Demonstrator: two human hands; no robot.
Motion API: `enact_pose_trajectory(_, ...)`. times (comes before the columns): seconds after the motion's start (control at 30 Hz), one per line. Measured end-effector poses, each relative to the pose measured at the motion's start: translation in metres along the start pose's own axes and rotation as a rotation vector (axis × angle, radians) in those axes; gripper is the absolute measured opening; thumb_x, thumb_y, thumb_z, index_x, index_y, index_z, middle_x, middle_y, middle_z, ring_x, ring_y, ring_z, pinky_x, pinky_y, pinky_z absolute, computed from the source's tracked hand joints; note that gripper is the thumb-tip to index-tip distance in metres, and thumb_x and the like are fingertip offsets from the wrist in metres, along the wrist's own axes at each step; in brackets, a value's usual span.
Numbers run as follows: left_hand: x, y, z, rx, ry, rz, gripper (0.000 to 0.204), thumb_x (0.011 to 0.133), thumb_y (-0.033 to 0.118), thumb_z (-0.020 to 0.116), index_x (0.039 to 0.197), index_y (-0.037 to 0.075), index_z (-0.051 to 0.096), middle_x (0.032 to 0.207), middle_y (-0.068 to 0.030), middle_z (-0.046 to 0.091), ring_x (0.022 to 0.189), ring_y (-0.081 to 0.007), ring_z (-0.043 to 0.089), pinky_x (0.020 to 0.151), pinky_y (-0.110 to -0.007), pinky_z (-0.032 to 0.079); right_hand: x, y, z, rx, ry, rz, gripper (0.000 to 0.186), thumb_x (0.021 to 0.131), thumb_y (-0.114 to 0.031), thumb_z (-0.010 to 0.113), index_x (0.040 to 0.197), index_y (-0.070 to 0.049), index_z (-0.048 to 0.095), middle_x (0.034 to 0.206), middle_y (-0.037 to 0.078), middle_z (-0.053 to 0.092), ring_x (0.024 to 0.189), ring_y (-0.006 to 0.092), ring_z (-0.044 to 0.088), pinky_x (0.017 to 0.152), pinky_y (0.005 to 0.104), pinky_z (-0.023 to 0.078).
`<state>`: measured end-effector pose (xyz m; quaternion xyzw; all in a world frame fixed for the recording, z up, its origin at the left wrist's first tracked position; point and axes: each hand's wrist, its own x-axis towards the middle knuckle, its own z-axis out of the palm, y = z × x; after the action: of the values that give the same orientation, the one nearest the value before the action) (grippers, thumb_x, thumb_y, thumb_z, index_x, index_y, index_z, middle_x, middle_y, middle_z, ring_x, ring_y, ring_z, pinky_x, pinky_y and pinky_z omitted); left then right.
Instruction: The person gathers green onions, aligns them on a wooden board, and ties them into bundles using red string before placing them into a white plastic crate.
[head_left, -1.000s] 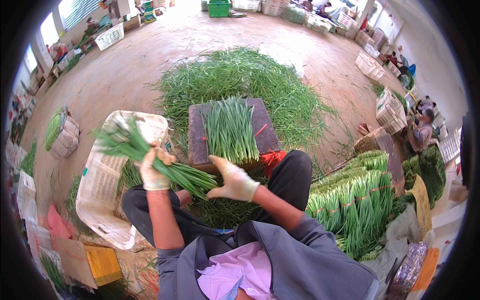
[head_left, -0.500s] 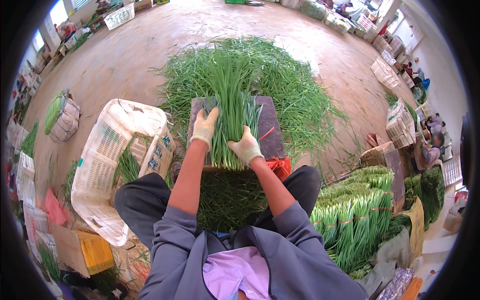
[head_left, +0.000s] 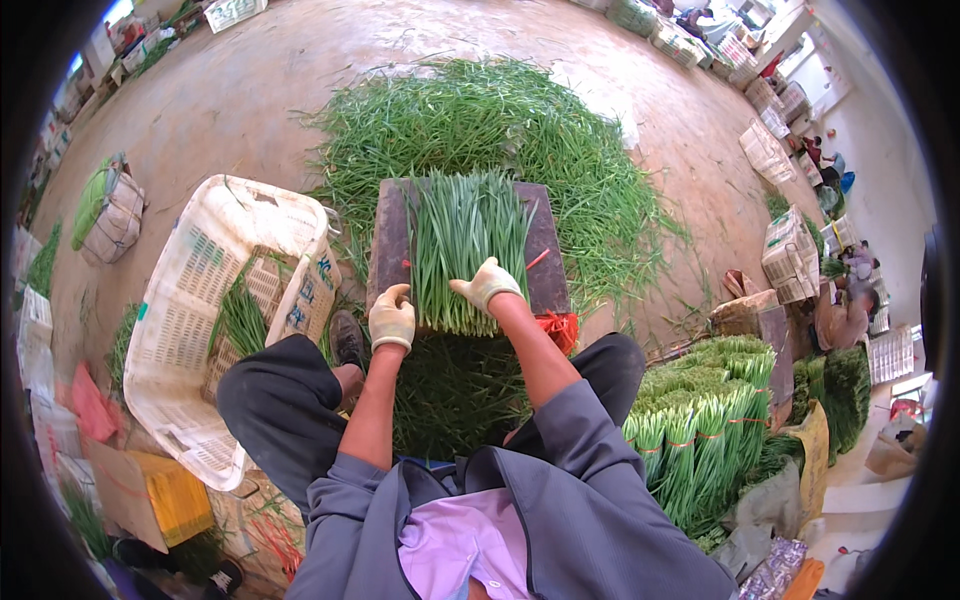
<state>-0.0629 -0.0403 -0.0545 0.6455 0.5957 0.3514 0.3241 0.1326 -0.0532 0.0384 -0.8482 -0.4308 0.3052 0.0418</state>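
Note:
A thick layer of green leafy stalks [head_left: 470,225] lies on a dark board [head_left: 542,230] on a block in front of me, with pale ends toward me. My left hand [head_left: 391,318], gloved, is at the board's near left edge, fingers curled; what they hold, if anything, is unclear. My right hand [head_left: 485,285], gloved, rests on the lower part of the stalks, thumb and fingers apart. A red tie [head_left: 536,260] lies right of the stalks, and red material [head_left: 558,330] hangs at the board's near right corner.
A white crate [head_left: 175,310] with loose greens is left of me. Tied bundles [head_left: 705,450] stand at my right. Cut leaves [head_left: 440,115] cover the floor beyond the board. A co-worker [head_left: 838,320] sits at the right; crates [head_left: 790,260] and wrapped bales [head_left: 110,215] stand around.
The bunch I carried from the left to the board now lies among the stalks. My left hand has moved down to the board's edge; my right hand has stayed low on the stalks.

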Motion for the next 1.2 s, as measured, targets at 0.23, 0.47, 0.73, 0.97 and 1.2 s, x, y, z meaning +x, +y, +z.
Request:
enact_pose_trajectory(0.23,-0.019,0.026,-0.007,0.336,-0.339,0.069,0.033,0.079,0.020,0.070,0.112,0.018,0.071,0.097,-0.0109,0.070,0.092,-0.0308,0.067,0.083,-0.042,0.054,-0.041,0.011,-0.030,-0.066,0.165,-0.054,0.078,0.081,-0.052,0.073,0.128,0.004,0.047,0.107,0.026,0.068,0.103,0.0376,0.067,0.088,0.0431,0.053)
enact_pose_trajectory(0.47,-0.026,0.022,-0.008,0.247,-0.202,0.158,0.012,0.082,0.016,0.069,0.091,0.008,0.073,0.093,-0.0120,0.071,0.087,-0.0309,0.068,0.079,-0.040,0.054,-0.068,0.060,-0.017,0.202,0.407,-0.215,0.058,0.084,-0.044,0.070,0.124,-0.003,0.060,0.103,0.023,0.070,0.099,0.0368,0.067,0.086,0.0429,0.052)
enact_pose_trajectory(0.73,-0.033,0.018,-0.026,-0.064,-0.224,-0.087,0.012,0.081,0.013,0.072,0.090,0.006,0.074,0.081,-0.0118,0.073,0.076,-0.0220,0.071,0.074,-0.033,0.055,-0.083,0.048,0.044,0.455,0.432,-0.556,0.020,0.084,-0.018,0.072,0.099,-0.004,0.072,0.090,0.016,0.072,0.082,0.0301,0.070,0.075,0.0361,0.054)
enact_pose_trajectory(0.97,-0.036,0.008,-0.012,-0.125,-0.239,-0.074,0.009,0.082,0.008,0.071,0.090,0.003,0.071,0.082,-0.0084,0.072,0.074,-0.0160,0.067,0.074,-0.030,0.053,-0.025,0.007,0.070,-0.055,0.372,-0.615,0.017,0.086,-0.012,0.062,0.100,-0.005,0.068,0.090,0.019,0.069,0.092,0.0383,0.066,0.081,0.0458,0.053)
enact_pose_trajectory(1.2,-0.025,-0.021,0.006,-0.242,-0.181,-0.047,0.012,0.082,0.010,0.067,0.091,0.003,0.070,0.084,-0.0136,0.071,0.079,-0.0234,0.069,0.077,-0.034,0.054,-0.017,-0.033,0.082,-0.349,0.104,-0.503,0.012,0.079,-0.011,0.068,0.089,-0.003,0.072,0.093,0.022,0.071,0.091,0.0368,0.070,0.077,0.0432,0.057)
